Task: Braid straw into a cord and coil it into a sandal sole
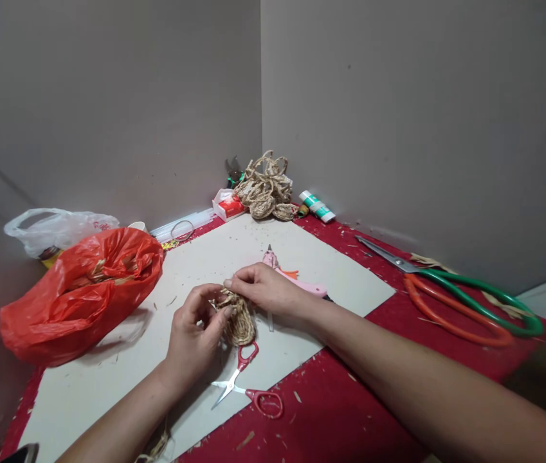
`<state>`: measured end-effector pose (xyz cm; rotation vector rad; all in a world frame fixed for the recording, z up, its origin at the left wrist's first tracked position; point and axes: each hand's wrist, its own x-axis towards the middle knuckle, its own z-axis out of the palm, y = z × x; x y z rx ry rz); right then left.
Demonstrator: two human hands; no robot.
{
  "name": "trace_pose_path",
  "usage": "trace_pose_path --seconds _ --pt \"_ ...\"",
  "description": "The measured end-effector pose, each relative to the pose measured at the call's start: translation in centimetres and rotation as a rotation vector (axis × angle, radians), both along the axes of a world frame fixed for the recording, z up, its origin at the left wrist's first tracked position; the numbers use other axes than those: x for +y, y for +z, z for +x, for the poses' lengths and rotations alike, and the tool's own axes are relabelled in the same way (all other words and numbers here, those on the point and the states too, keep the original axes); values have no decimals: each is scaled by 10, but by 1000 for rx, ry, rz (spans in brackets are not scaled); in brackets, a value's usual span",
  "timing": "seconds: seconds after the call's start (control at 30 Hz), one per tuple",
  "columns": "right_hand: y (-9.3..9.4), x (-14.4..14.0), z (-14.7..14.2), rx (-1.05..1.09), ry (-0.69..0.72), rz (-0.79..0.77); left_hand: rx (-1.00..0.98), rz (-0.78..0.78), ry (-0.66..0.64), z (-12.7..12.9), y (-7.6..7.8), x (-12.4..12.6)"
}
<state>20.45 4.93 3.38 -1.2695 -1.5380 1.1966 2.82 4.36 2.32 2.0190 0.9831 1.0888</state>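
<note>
Pinching a coiled jute-rope piece [240,319] between both hands, a person works just in front of a pink glue gun [292,278]; the left hand [194,334] grips its near edge, the right hand [265,289] presses its top. Keeping coils tight looks key. Small red scissors [248,382] lie open nearer than the gun.

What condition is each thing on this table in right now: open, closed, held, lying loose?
Woven jute piece: held by both hands.
Left hand: pinching the piece.
Right hand: gripping its top.
Small red scissors: open, lying flat.
Large scissors: lying flat, blades shut.
Pink glue gun: lying on its side.
Red bag: open, crumpled.
Jute pile: loose, tangled.
</note>
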Motion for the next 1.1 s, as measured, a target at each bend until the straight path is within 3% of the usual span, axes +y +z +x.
trace_pose_path --seconds 0.5,0.67,0.83,0.9,1.1 --pt "-3 0 0 39 28 25 118 218 -116 -1 3 5" --pt "0 -1 1 94 -19 7 49 248 -95 -3 -1 4" --pt "4 -1 3 187 -107 39 -165 8 132 -4 1 6" --pt "5 -1 4 205 -122 67 -246 -132 167 -3 3 9" --pt "6 0 4 215 -166 101 -254 -500 11 0 4 13"
